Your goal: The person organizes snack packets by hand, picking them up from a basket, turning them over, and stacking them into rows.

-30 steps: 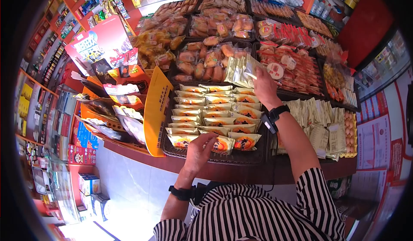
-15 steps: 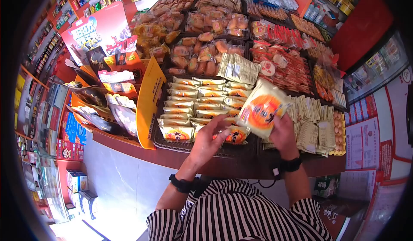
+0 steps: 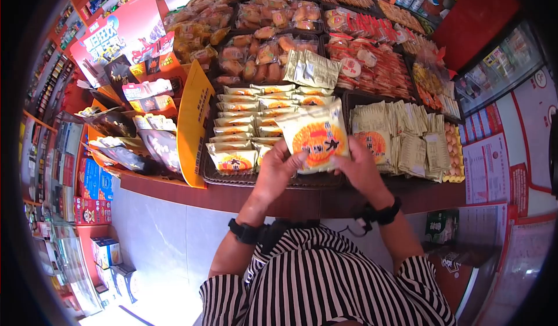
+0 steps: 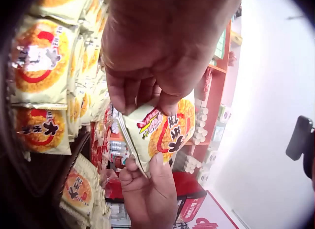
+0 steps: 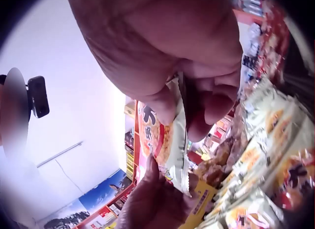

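A cream cracker packet (image 3: pixel 317 137) with an orange round picture and dark characters is held up in front of me, over the near edge of the tray. My left hand (image 3: pixel 274 172) pinches its left lower corner, thumb on the printed face. At the lower right, my right hand (image 3: pixel 363 166) grips it the same way. In the left wrist view the packet (image 4: pixel 160 128) shows its crimped edge between both thumbs and fingers. Behind it, rows of like packets (image 3: pixel 233 160) stand in a dark woven tray (image 3: pixel 232 179). Part of these rows is hidden by the held packet.
Pale packets (image 3: pixel 314 69) lie behind the rows, by a tray of wrapped buns (image 3: pixel 235 67). To the right are more cream packets (image 3: pixel 414 151) and eggs (image 3: pixel 452 151). An orange display box (image 3: pixel 189 128) stands left; red-wrapped snacks (image 3: pixel 378 73) lie farther back.
My right hand has come back from the pale packets at the rear with a cracker packet, bringing it to the middle. My left hand now holds it too. The view has shifted slightly.
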`<state>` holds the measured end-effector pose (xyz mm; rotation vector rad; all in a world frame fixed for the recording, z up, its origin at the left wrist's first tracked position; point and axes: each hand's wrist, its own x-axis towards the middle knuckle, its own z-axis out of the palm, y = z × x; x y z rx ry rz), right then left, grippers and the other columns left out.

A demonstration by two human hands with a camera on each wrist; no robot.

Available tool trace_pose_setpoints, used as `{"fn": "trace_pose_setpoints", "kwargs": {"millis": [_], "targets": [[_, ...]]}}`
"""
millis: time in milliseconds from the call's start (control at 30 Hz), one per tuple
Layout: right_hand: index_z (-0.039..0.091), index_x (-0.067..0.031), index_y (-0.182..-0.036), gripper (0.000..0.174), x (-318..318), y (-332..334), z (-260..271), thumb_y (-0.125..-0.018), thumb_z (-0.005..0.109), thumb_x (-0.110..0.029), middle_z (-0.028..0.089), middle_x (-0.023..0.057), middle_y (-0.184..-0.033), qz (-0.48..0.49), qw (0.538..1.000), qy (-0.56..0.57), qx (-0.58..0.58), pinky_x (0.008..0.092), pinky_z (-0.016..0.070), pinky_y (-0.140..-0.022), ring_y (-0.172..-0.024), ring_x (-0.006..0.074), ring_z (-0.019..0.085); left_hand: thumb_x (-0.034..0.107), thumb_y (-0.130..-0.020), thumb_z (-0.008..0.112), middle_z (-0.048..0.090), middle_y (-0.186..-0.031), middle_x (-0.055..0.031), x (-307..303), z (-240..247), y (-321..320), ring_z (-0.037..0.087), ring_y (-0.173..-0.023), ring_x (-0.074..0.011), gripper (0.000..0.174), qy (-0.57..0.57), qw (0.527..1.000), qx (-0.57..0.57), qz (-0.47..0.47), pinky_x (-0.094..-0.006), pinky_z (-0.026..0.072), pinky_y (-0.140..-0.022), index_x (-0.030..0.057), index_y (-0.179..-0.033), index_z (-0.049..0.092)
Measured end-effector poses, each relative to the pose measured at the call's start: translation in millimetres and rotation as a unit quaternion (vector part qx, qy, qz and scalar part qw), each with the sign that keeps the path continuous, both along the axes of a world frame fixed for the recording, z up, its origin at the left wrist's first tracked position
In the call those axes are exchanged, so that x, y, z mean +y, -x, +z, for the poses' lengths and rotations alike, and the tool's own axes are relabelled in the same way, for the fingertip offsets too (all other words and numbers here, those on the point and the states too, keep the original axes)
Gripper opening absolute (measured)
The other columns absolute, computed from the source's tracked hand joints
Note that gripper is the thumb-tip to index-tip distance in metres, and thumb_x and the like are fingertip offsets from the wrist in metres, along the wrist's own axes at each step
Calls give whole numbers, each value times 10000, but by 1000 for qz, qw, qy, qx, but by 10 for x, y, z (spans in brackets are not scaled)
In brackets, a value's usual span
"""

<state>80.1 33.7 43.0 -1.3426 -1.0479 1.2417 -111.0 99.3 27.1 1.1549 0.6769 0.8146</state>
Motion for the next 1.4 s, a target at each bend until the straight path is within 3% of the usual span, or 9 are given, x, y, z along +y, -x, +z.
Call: {"fn": "trace_pose_setpoints", "kwargs": {"millis": [67,267,333,433,633,967,1133,1333,1400], "targets": [[522,4,-976,188,142,-129,78,-844,602,-103,595,32,-831,16,972,-140,-186,254,456,-631,-697,77,521,184,-903,593,616,-840,-8,131,17,43,546,-748,-60,191,-53,998,-19,23,-213,457,-685,18,-993,564],[508,19,-903,180,186,-370,314,-810,626,-80,567,46,-777,92,961,-83,-248,259,414,-611,-695,70,467,167,-919,563,629,-841,-27,215,-88,362,580,-753,-93,186,-94,992,-9,88,-225,471,-703,-4,-992,577],[520,5,-909,206,161,-442,220,-786,647,-100,571,81,-743,116,948,-46,-292,285,415,-600,-662,119,522,148,-910,561,648,-831,-51,130,-228,475,602,-759,-109,181,-146,968,191,72,-234,481,-698,-1,-1007,596],[545,-8,-891,256,170,-463,28,-744,656,-186,573,168,-766,212,888,-56,-405,366,422,-605,-699,343,567,172,-872,585,672,-841,-100,55,-613,500,655,-775,-183,201,-209,942,258,45,-290,507,-686,41,-1022,613],[539,-39,-880,247,291,-307,-271,-740,643,-215,575,161,-723,213,792,-67,-568,456,435,-613,-748,347,589,208,-815,628,673,-858,-120,17,-679,296,658,-800,-284,260,-240,903,353,-43,-372,515,-684,59,-1020,573],[540,-65,-911,227,314,-235,-417,-778,651,-212,586,166,-752,221,828,-71,-511,472,443,-632,-757,354,594,203,-764,691,663,-781,-113,65,-736,266,654,-761,-277,256,-241,866,438,-10,-359,504,-665,43,-918,564],[541,-73,-890,255,283,-272,-486,-742,698,-210,597,100,-762,206,733,-65,-645,433,460,-675,-796,313,585,228,-769,675,647,-746,-130,98,-878,179,639,-727,-301,214,-283,853,436,-34,-384,490,-640,46,-845,593],[552,-75,-880,249,322,-231,-497,-748,694,-230,591,81,-809,181,730,-96,-653,412,458,-685,-795,292,563,295,-793,627,629,-755,-163,169,-942,74,619,-753,-336,242,-298,837,454,-59,-442,475,-672,53,-793,618],[550,-72,-870,250,291,-203,-416,-735,703,-217,573,84,-793,161,745,-128,-634,409,458,-667,-790,292,563,331,-813,600,634,-759,-159,200,-921,26,624,-770,-335,285,-299,787,529,-107,-440,479,-685,49,-785,632]]}}
